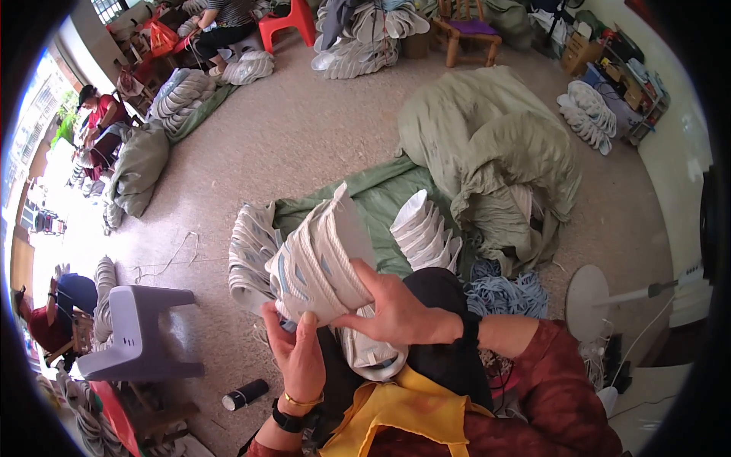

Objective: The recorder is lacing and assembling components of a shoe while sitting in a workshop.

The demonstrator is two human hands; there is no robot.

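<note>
My left hand and my right hand hold a nested stack of white shoe uppers above my lap. The uppers have rope-like braided edges and small blue patches. My left hand pinches the lower edge, thumb on top. My right hand grips the near right side, its fingertips partly hidden by the stack. More white uppers lie on my lap below, partly covered by my right hand. Another nested stack of uppers stands to the left, and a smaller white stack sits to the right on green cloth.
A large green sack slumps beyond the cloth, near a heap of blue cords. Left are a grey plastic chair and a black cylinder. A round white base stands right. Other people sit at the far left.
</note>
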